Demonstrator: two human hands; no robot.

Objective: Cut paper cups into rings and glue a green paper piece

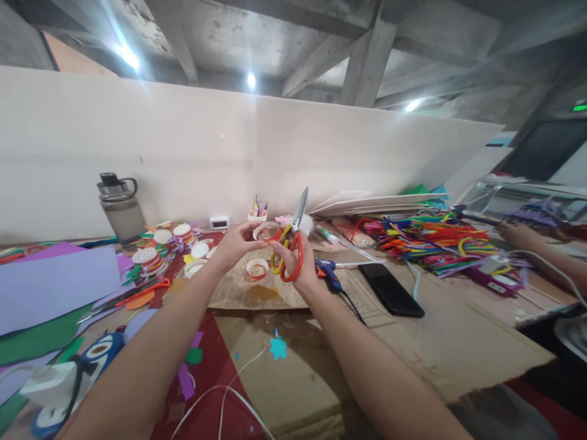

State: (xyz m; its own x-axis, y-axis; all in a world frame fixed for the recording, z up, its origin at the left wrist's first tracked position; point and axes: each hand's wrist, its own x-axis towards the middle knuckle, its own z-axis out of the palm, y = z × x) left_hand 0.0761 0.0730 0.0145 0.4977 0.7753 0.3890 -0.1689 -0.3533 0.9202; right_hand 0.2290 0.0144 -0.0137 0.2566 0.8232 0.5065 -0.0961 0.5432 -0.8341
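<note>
My left hand (237, 245) is closed around the edge of a short white-and-red paper ring (260, 231), which looks like a cut section of a paper cup. My right hand (302, 266) grips a pair of scissors (299, 214) by red and yellow handles, blades pointing up. Its fingertips also reach the right side of the ring. Below, a second red-and-white ring (257, 269) stands on the brown paper (293, 298). To the right of that hand lies a blue hot glue gun (332, 276) with a black cord.
At right are a black phone (389, 289) and a heap of coloured pipe cleaners (440, 239). Left are a water bottle (120, 211), paper cup pieces (149, 261), another pair of scissors (142, 292) and a power strip (98, 360). Another person's arm (541, 253) reaches in at far right.
</note>
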